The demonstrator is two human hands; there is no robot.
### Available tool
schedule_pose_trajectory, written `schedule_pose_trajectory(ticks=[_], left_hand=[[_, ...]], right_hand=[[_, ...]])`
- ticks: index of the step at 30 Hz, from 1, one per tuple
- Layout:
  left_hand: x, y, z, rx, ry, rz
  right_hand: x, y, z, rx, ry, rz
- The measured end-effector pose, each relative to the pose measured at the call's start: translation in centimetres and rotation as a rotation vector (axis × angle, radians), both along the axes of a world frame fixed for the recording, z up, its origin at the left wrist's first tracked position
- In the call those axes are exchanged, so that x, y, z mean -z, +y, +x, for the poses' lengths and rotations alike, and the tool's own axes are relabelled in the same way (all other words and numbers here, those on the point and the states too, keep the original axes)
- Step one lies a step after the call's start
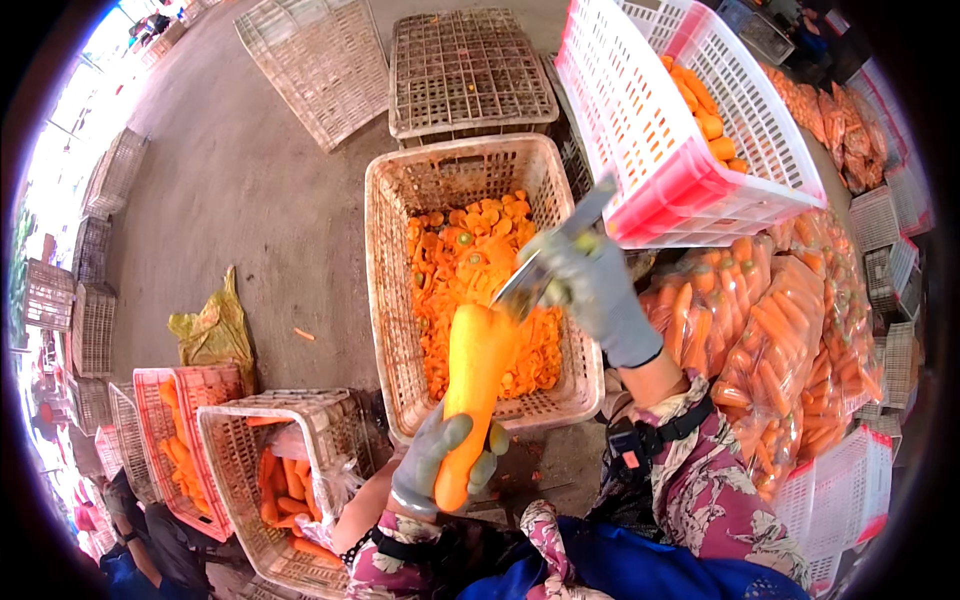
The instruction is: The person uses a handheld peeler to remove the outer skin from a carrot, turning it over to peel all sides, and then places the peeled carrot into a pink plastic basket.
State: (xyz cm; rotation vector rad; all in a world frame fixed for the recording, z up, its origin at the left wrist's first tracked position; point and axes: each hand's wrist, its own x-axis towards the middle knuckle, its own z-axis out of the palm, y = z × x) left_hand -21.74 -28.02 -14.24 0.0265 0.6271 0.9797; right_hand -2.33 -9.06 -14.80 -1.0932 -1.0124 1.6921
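My left hand (440,465), in a grey glove, is wrapped round the lower part of a thick peeled carrot (478,360). The carrot's wide end points up and away. My right hand (590,290), also gloved, is closed on a metal-bladed hand tool (523,288) whose blade meets the carrot's far end. A flat grey, blade-like piece sticks out above that hand. Motion blur hides the tool's exact kind. Beneath both hands stands a dirty plastic crate (385,330), partly filled with orange peelings and cut carrot ends (480,235).
A pink-and-white crate (650,190) with carrots stands at the far right. Bagged carrots (780,330) lie piled below it. At the near left are a carrot crate (225,440), a red crate (145,385) and a yellowish sack (222,325). An upturned crate (470,70) sits behind.
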Motion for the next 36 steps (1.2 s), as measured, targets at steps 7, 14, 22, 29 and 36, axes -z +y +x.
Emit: schedule_pose_trajectory(ticks=[7, 14, 22, 29, 36], left_hand=[[-0.4, -0.8, -1.6, -0.013, -0.069, 0.037], [-1.1, 1.0, -3.6, 0.268, 0.124, 0.307], [0.8, 2.2, -3.1, -0.644, 0.021, 0.19], [2.5, 2.3, -3.3, -0.476, 0.348, 0.183], [2.8, 1.9, -1.1, -0.245, 0.062, 0.003]], right_hand=[[1.0, 2.3, 3.3, -0.037, -0.037, 0.151], [0.3, -1.3, 1.3, -0.694, 0.329, -0.014], [0.1, -4.9, -2.8, -0.51, 0.463, 0.025], [-1.7, -7.5, -4.8, -0.722, 0.2, 0.287], [-2.5, -3.7, -2.6, -0.201, 0.212, -0.041]])
